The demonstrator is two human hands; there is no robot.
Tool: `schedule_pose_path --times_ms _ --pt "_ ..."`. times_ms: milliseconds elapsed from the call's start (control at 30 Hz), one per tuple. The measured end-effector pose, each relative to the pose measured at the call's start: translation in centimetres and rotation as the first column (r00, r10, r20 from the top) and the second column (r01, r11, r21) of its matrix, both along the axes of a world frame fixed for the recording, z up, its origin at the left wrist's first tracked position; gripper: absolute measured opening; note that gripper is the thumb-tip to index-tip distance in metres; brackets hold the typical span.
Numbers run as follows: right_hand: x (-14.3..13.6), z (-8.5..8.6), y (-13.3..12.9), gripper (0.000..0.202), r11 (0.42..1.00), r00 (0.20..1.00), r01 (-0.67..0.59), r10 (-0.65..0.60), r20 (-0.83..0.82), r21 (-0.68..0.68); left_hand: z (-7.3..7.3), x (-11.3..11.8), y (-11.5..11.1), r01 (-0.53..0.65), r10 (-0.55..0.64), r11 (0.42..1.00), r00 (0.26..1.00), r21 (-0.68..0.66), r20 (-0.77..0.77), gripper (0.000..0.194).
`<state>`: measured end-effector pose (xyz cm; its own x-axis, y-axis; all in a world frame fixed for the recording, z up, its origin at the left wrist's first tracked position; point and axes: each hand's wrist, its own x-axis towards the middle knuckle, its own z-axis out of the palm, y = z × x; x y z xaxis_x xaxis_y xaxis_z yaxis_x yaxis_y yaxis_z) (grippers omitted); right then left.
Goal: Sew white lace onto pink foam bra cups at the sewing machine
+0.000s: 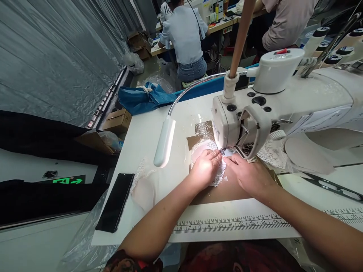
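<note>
White lace fabric (219,177) with a pale rounded cup lies under the needle area of a white sewing machine (227,121). My left hand (206,166) presses on the lace, its fingers closed at the fabric beside the presser foot (224,151). Just right of the foot, my right hand (251,174) has its fingers together and its thumb side at the lace edge; its far fingertips are partly hidden by the machine. Lamp light falls brightly on the stitching spot.
A lamp (165,141) on a bendy neck hangs left of the machine. A phone (115,202) and a pale cup (144,192) lie at left. More cups (309,155) and black thread snips (334,187) are at right. A ruler strip (227,225) runs along the front edge.
</note>
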<state>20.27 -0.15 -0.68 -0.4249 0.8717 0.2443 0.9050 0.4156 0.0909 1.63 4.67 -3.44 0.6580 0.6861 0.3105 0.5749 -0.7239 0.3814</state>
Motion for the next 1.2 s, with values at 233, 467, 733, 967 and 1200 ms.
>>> schedule_pose_path --times_ms 233,467,733,967,1200 --pt "0.2 -0.2 -0.3 0.051 0.999 0.998 -0.032 0.032 -0.045 -0.003 0.4 -0.3 0.3 0.023 -0.023 0.999 1.0 0.026 0.008 0.035" --pt "0.7 -0.6 -0.3 0.051 0.996 0.988 -0.087 0.084 -0.131 -0.015 1.5 0.0 0.3 -0.042 0.044 0.999 0.998 0.026 -0.055 0.035" --pt "1.1 -1.4 -0.4 0.044 0.994 0.983 -0.093 0.081 -0.167 -0.063 1.8 -0.1 -0.9 -0.151 0.161 0.987 0.961 0.058 -0.226 0.046" --pt "2.1 -2.9 -0.7 0.037 0.986 0.934 -0.156 0.125 -0.333 -0.067 4.5 -1.8 -2.7 -0.393 0.352 0.917 0.876 -0.066 -0.33 0.05" --pt "2.8 -3.3 -0.3 0.035 0.969 0.909 -0.223 0.168 -0.382 -0.106 8.6 -12.7 -13.0 -0.519 0.46 0.842 0.834 -0.147 -0.306 0.086"
